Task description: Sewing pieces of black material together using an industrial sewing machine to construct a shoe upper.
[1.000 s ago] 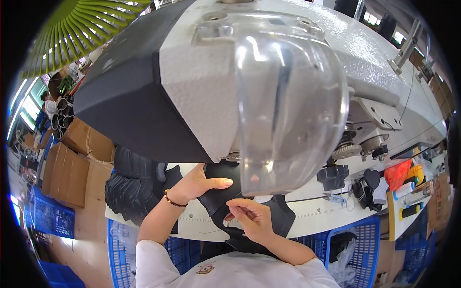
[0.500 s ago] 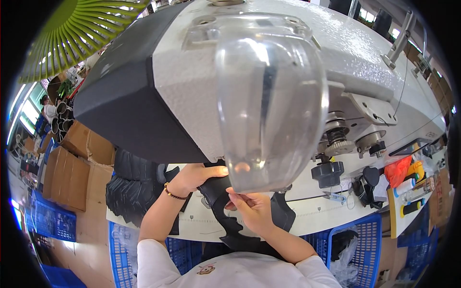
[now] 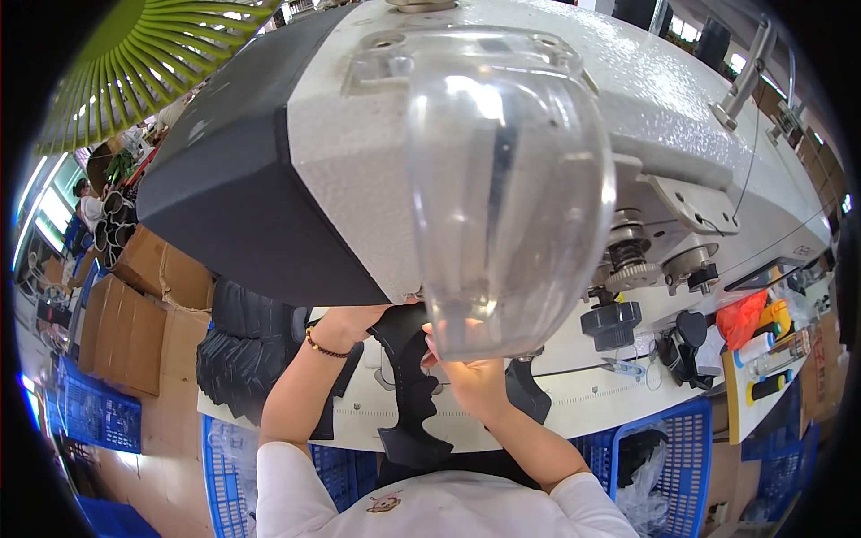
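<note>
A white industrial sewing machine (image 3: 363,206) with a black end cover fills the upper middle, a clear plastic guard (image 3: 511,206) on its front. Below it hangs a flat, flexible black piece with a scalloped edge (image 3: 414,394), its lower end over the table's near edge. My left hand (image 3: 357,319) grips the piece's upper left part, fingertips hidden beneath the machine head. On the piece's right edge is my right hand (image 3: 473,381), fingers curled against it and partly seen through the guard. Another dark piece (image 3: 526,392) lies right of that hand.
Stacked black pieces (image 3: 247,354) lie left on the white table (image 3: 359,421). Blue crates (image 3: 668,466) stand below its edge. At right are small clippers (image 3: 623,368), thread spools (image 3: 767,387) and a red bag (image 3: 743,320). A green fan (image 3: 134,72) hangs upper left; cardboard boxes (image 3: 121,332) stand left.
The black piece has turned and now hangs straighter toward me. My left hand has slid farther under the machine head; my right hand has moved slightly up and away, behind the guard.
</note>
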Motion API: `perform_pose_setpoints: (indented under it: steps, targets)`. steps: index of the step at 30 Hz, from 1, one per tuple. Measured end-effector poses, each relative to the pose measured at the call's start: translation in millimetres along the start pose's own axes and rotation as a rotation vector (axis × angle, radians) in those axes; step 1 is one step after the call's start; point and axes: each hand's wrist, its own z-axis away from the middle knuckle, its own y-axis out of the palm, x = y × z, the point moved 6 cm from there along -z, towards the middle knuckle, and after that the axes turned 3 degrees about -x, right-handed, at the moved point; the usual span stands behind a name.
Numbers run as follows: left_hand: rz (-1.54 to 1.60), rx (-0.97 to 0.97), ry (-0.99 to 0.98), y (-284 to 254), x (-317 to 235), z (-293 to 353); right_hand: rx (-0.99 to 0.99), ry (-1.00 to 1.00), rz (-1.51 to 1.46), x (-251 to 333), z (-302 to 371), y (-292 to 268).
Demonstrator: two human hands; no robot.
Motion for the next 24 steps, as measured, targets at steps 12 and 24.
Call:
perform_pose_setpoints:
  steps: [12,24]
  targets:
    - [0.257,-0.099,-0.353,17,-10,22,-0.037,0.005,-0.03,6,16,-14]
    - [0.568,-0.131,-0.483,37,-20,33,-0.05,0.018,0.089,10,17,-33]
